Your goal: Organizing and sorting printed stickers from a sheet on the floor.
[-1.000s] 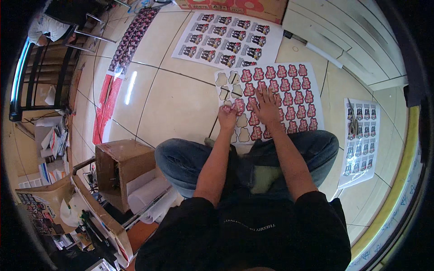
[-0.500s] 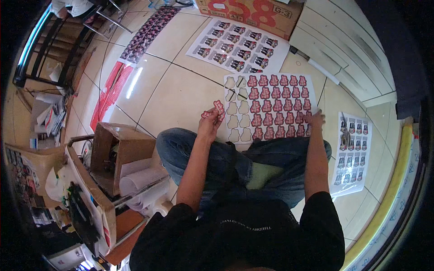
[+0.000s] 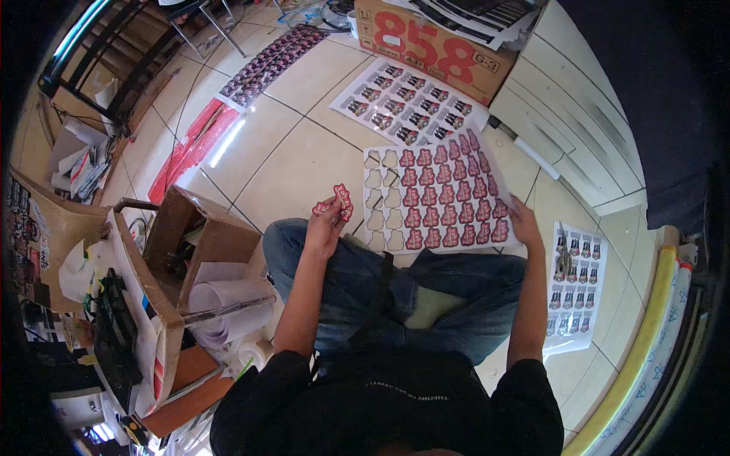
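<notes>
**Loose stickers (image 3: 344,202) in my left hand (image 3: 325,232), the sticker sheet's (image 3: 446,199) edge in my right hand (image 3: 525,223)**

In the head view, my left hand was near the centre of the frame, above the bent knee of my jeans (image 3: 285,251), fingers closed on a few red stickers. They fanned out beyond my fingertips, probably because a light pinch kept them together without creasing them.

The sheet lay right of centre, in front of my crossed legs, likely for easy reach. My right hand appeared clamped on its right edge, which curved up off the floor (image 3: 281,163), I think because I was holding it there. Two columns at its left were bare, sticker-shaped gaps; red stickers filled the rest.

A second printed sheet (image 3: 407,102) lay beyond it, against a cardboard box (image 3: 433,49) at the top of the frame. At the right, scissors (image 3: 563,262) rested on another printed sheet (image 3: 578,304), perhaps doubling as a weight.
</notes>
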`<state>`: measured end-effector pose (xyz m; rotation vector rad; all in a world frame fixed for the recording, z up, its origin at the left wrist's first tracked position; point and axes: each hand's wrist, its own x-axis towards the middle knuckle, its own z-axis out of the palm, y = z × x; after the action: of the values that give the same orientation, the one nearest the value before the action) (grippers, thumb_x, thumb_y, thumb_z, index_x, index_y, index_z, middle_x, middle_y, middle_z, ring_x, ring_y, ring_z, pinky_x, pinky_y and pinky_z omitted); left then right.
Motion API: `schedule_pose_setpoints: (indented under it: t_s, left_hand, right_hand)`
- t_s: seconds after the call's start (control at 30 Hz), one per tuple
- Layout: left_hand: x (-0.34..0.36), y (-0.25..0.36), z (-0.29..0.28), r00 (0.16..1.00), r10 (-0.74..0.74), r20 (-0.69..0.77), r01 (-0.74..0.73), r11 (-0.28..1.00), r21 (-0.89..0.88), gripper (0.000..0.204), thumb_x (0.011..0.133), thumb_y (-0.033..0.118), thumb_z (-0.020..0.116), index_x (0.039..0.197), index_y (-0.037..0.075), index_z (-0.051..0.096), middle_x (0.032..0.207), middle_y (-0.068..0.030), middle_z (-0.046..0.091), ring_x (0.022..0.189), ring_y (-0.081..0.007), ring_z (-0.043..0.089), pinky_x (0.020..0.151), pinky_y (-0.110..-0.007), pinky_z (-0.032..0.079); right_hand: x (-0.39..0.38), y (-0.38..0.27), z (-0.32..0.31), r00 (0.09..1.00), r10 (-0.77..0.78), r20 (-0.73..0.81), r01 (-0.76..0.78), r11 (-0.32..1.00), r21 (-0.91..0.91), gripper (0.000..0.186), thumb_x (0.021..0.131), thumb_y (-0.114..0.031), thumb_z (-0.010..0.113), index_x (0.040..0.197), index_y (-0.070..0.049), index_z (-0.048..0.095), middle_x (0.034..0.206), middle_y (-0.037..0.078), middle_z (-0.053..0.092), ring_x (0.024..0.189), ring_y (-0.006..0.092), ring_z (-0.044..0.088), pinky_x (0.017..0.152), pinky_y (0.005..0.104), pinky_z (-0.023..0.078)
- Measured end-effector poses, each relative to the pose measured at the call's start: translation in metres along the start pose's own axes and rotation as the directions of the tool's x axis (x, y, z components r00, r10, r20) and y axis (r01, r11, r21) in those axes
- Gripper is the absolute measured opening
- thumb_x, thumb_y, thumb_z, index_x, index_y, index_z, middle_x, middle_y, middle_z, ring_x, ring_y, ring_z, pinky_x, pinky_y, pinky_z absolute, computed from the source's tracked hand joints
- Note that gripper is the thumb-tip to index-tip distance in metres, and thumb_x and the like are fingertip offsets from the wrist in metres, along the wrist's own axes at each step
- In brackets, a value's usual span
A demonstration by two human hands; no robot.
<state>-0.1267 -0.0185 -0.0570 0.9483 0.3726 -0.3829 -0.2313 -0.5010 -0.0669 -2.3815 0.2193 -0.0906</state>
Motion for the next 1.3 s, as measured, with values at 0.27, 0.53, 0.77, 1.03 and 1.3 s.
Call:
schedule_pose_setpoints:
  t_s: [0.27, 0.53, 0.77, 1.03, 1.3]
  left_hand:
    - [0.025, 0.034, -0.019, 0.981, 0.193, 0.014, -0.182, 0.946, -0.269, 0.021, 0.089, 0.012, 0.06, 0.108, 0.005, 0.057, 0.098, -0.0023, 0.063, 0.09, -0.0126, 0.06, 0.082, -0.027, 0.049]
    - [0.063, 0.042, -0.045, 0.97, 0.23, -0.077, -0.243, 0.924, -0.297, 0.021, 0.089, 0.011, 0.059, 0.11, 0.005, 0.058, 0.098, -0.0007, 0.063, 0.089, -0.0107, 0.06, 0.082, -0.025, 0.047]
    - [0.059, 0.054, -0.038, 0.935, 0.28, -0.218, -0.344, 0.867, -0.36, 0.027, 0.091, 0.014, 0.057, 0.116, 0.005, 0.057, 0.097, 0.0011, 0.062, 0.088, -0.0091, 0.058, 0.08, -0.024, 0.046]
    - [0.065, 0.058, -0.037, 0.916, 0.346, -0.205, -0.396, 0.864, -0.311, 0.027, 0.091, 0.013, 0.056, 0.117, 0.004, 0.055, 0.099, -0.0017, 0.062, 0.092, -0.0114, 0.059, 0.081, -0.025, 0.047]
    - [0.083, 0.051, -0.051, 0.945, 0.264, -0.191, -0.319, 0.871, -0.374, 0.02, 0.092, 0.01, 0.054, 0.111, 0.003, 0.056, 0.092, -0.0021, 0.061, 0.083, -0.0116, 0.058, 0.074, -0.023, 0.048]
  right_hand:
    - [-0.015, -0.042, -0.029, 0.924, 0.312, -0.22, -0.027, 0.629, 0.777, 0.05, 0.089, -0.003, 0.051, 0.137, -0.003, 0.037, 0.127, 0.008, 0.052, 0.116, 0.0159, 0.049, 0.099, 0.0295, 0.037]
    - [0.038, -0.054, 0.056, 0.966, 0.257, -0.028, -0.077, 0.389, 0.918, 0.052, 0.09, -0.005, 0.053, 0.138, -0.002, 0.033, 0.129, 0.008, 0.05, 0.116, 0.0178, 0.048, 0.1, 0.0303, 0.036]
    - [0.085, -0.124, 0.023, 1.0, 0.014, 0.006, -0.013, 0.988, -0.157, 0.043, 0.088, -0.02, 0.057, 0.124, 0.003, 0.05, 0.117, 0.026, 0.056, 0.111, 0.0376, 0.055, 0.094, 0.0381, 0.044]
    - [0.226, -0.293, -0.005, 0.883, -0.385, 0.268, 0.383, 0.922, 0.063, 0.041, 0.088, -0.018, 0.056, 0.125, -0.002, 0.05, 0.119, 0.019, 0.057, 0.109, 0.0286, 0.055, 0.094, 0.0342, 0.042]
    - [0.326, -0.378, -0.097, 0.916, -0.397, -0.065, 0.373, 0.778, 0.505, 0.033, 0.089, -0.012, 0.056, 0.119, 0.001, 0.053, 0.098, 0.007, 0.064, 0.081, 0.0113, 0.062, 0.07, 0.0269, 0.052]
